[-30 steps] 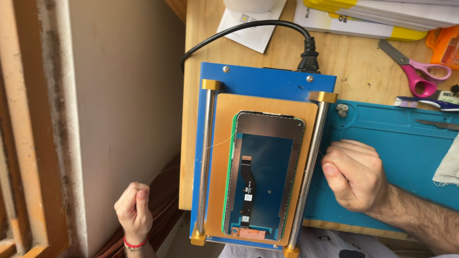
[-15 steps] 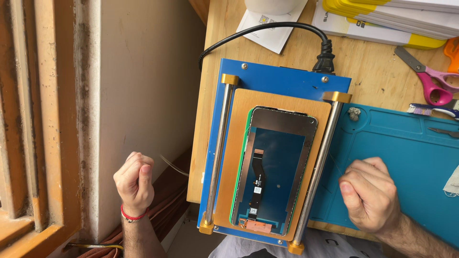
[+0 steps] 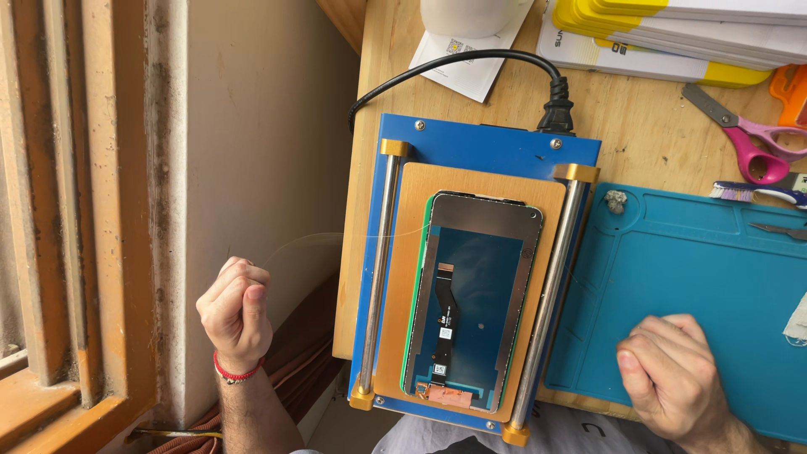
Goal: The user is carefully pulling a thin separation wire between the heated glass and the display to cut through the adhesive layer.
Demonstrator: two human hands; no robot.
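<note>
A phone screen assembly (image 3: pixel 471 294) lies back side up, its flex cable showing, on the tan plate of a blue separator machine (image 3: pixel 487 143) with two metal rails. My left hand (image 3: pixel 238 313) is a closed fist off the table's left edge, and a thin wire (image 3: pixel 336 236) runs from it to the upper left of the phone. My right hand (image 3: pixel 672 382) is a closed fist over the blue silicone mat (image 3: pixel 698 261), right of the machine. The wire on that side is barely visible.
A black power cord (image 3: pixel 471 59) plugs into the machine's far edge. Pink scissors (image 3: pixel 748 139), a small brush (image 3: pixel 756 192), tweezers (image 3: pixel 777 229) and a stack of yellow-edged booklets (image 3: pixel 672 34) lie at the back right. A wall and an orange window frame (image 3: pixel 76 210) stand to the left.
My left fist has moved farther away along the machine's left side. My right fist has drawn back toward me and to the right. The phone stays on the plate.
</note>
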